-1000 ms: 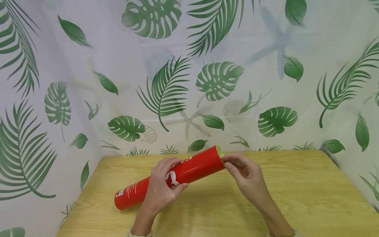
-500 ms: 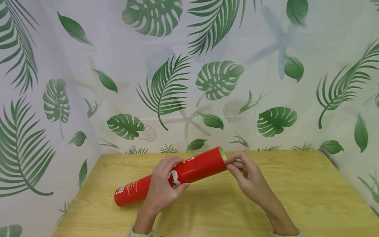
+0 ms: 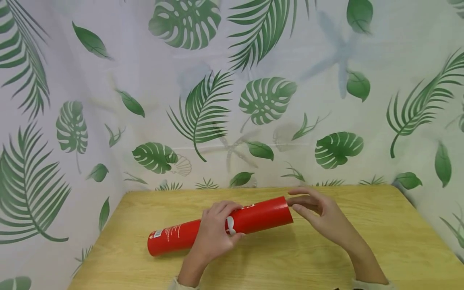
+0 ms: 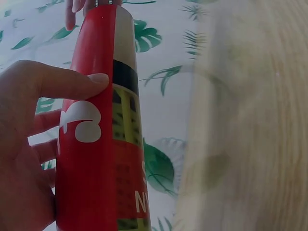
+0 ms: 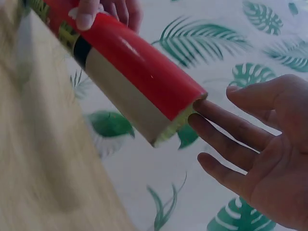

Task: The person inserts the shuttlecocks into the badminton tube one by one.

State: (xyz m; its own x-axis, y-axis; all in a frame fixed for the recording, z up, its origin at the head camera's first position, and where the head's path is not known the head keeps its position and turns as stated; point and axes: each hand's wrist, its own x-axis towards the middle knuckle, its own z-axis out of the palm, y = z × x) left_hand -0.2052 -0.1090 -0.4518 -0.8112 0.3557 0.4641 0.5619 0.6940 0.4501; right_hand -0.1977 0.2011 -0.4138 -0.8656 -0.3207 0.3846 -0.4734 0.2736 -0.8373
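A long red tube [image 3: 264,215] with white lettering slants over the wooden table in the head view, its right end raised. My left hand [image 3: 215,229] grips it around the middle, thumb along the near side. In the left wrist view, the left thumb [image 4: 72,84] lies across the red surface. My right hand [image 3: 322,215] is at the tube's open right end, fingers extended. In the right wrist view, two fingertips of the right hand [image 5: 269,149] are at the rim, where pale green shows inside; the thumb stands apart. How deep the tube's inside goes is hidden.
The wooden table [image 3: 119,225] spreads under both hands. Behind it and at the sides hangs a white leaf-printed cloth [image 3: 217,121], meeting the table's back edge.
The tube has shifted right and its raised end has dropped, along with my left hand. My right hand has moved right, its thumb now away from the rim and its fingers more spread.
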